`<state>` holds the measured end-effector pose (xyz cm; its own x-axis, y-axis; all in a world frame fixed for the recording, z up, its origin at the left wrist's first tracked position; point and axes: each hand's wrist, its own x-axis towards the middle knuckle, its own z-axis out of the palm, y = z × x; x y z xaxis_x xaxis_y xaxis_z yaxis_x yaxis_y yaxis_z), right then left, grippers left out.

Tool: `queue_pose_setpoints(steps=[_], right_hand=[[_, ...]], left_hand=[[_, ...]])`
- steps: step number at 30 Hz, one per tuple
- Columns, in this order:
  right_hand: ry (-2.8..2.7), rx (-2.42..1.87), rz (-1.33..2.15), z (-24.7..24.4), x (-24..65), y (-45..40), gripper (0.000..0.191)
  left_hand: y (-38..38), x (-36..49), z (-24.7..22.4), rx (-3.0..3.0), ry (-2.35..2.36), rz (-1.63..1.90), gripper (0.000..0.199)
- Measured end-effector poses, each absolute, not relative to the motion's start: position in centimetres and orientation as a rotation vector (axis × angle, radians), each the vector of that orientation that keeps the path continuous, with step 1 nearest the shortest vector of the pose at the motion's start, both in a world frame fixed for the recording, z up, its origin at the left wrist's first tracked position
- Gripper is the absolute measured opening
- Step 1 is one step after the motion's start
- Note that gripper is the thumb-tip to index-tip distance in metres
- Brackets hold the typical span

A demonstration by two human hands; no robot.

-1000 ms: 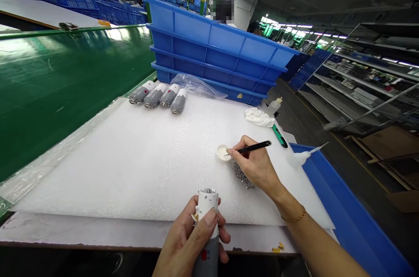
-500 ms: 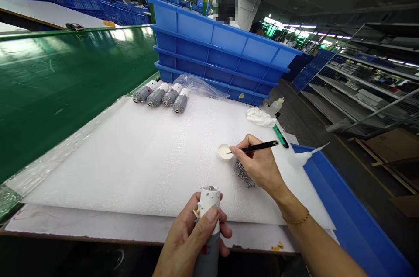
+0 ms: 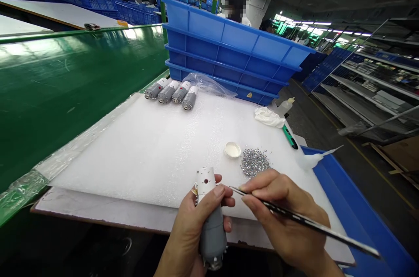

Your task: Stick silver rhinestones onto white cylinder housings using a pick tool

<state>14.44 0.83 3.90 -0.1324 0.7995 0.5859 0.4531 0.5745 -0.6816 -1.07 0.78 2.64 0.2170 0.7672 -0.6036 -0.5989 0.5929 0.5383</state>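
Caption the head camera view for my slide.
Left hand holds a white-and-grey cylinder; right hand holds tweezers.

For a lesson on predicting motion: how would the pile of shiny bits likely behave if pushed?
The pile would probably spread rather than slide as one, since its bits look loose and strays lie around its edge. Each bit is tiny beside the dish, so it is likely light and easily flicked away.

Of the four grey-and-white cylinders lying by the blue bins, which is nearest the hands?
The rightmost cylinder, the one farthest from the green surface; the other three lie to its left.
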Motion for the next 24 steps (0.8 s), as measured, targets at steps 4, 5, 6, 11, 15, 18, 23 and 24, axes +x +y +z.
queue_pose_setpoints(steps=[4,5,6,11,15,18,23,24], right_hand=[[-1.855,-0.924,0.357,4.2,13.9,0.0,0.027],[-1.861,-0.916,0.352,4.3,13.8,-0.1,0.029],[-1.870,-0.914,0.346,4.4,13.7,-0.2,0.031],[-1.858,-0.918,0.352,4.5,13.8,-0.5,0.029],[-1.774,-0.969,0.521,4.3,14.3,-0.7,0.021],[-1.701,-1.026,0.659,4.3,14.5,-0.6,0.017],[-1.623,-1.084,0.829,4.4,14.7,-0.3,0.015],[-1.602,-1.100,0.863,4.4,14.7,-0.3,0.015]], left_hand=[[0.6,-0.8,2.9,0.122,0.926,0.960,0.044],[0.6,-0.8,2.9,0.112,0.919,0.963,0.040],[0.6,-0.7,2.9,0.103,0.909,0.971,0.035],[0.7,-0.9,2.8,0.096,0.838,0.947,0.022],[0.9,-1.6,2.3,0.189,0.796,0.870,0.031],[1.2,-2.2,2.0,0.265,0.777,0.788,0.037],[1.6,-2.3,1.9,0.351,0.792,0.751,0.036],[1.7,-2.3,1.9,0.368,0.798,0.747,0.036]])
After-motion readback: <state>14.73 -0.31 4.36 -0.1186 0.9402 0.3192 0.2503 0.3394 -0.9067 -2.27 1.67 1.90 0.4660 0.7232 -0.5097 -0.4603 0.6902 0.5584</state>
